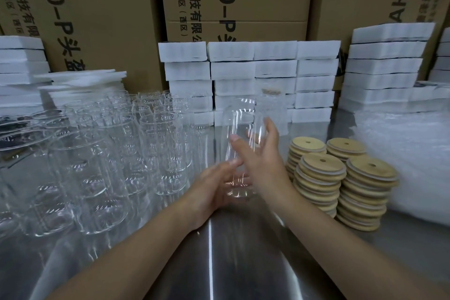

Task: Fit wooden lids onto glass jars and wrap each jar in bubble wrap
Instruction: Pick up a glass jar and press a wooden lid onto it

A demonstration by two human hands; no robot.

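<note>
Early days, judging by the crowd of bare jars (97,153) at left and tall lid stacks (341,178) at lower right. Centre frame: lidless jar (239,117), gripped low by left hand (214,187), right hand (261,156) open against it. Bubble wrap (414,153) waiting at right.

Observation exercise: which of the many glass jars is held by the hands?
The jar between the jar cluster and the lid stacks: the left hand grips its lower end, the right hand touches it. The others stand untouched.
</note>
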